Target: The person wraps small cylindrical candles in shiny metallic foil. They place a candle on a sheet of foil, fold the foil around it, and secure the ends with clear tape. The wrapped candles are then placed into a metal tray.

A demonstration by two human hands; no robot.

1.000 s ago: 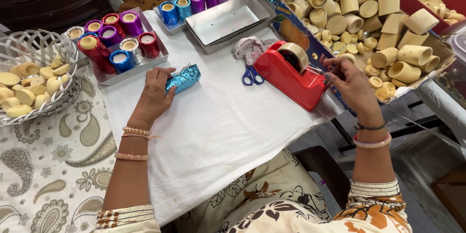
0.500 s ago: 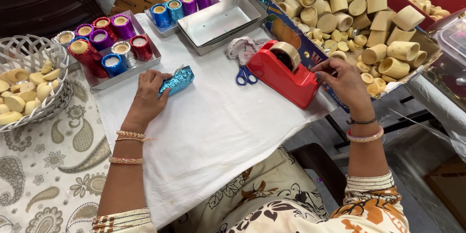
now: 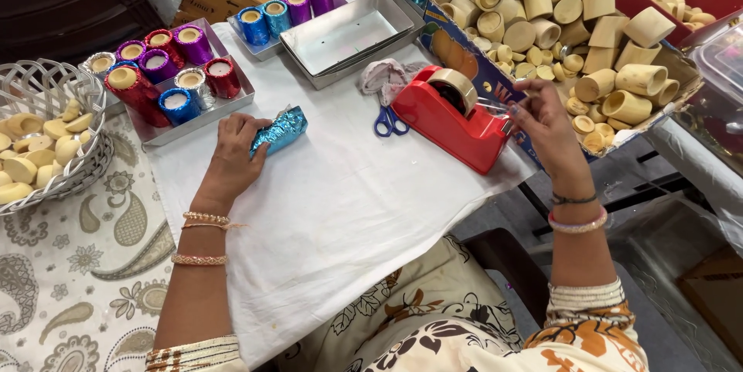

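**Foil-wrapped piece held down, tape pulled at the dispenser**

While the left hand (image 3: 232, 157) presses on the white cloth (image 3: 340, 217), its fingers close around the near end of a blue foil-wrapped cylinder (image 3: 280, 130) lying on its side. Over to the right, the right hand (image 3: 546, 126) pinches a strip of clear tape (image 3: 495, 105) between thumb and fingertips, drawn from the red tape dispenser (image 3: 457, 123). Blue-handled scissors (image 3: 387, 118) lie just left of the dispenser. Farther left, a metal tray (image 3: 155, 133) holds finished pieces in red, blue, purple and silver foil. A cardboard box (image 3: 472, 62) of bare tan cups sits far right, and a white woven basket (image 3: 70, 171) of tan discs stands at the left edge.
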